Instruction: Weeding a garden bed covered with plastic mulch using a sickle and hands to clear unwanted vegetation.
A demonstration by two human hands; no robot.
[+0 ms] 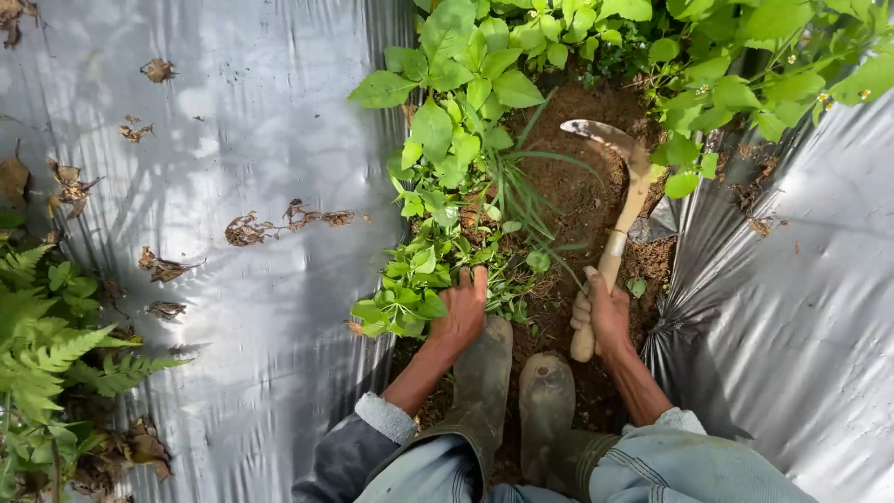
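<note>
Gripping weeds (410,298) low in soil strip, left hand (461,312) clenched on stems; right hand (605,317) clenched on sickle (619,200) handle, blade over bare soil (577,200). Patch near blade cleared; green clump ahead uncut. Boots (512,391) below. Silver mulch sheet (242,168) both sides, fern (47,345) left. No labels visible.

Silver plastic sheeting (233,140), green weeds (447,140), brown soil (577,196)

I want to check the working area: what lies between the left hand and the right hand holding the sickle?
In the head view, bare brown soil with small green weeds lies between the left hand and right hand.
</note>
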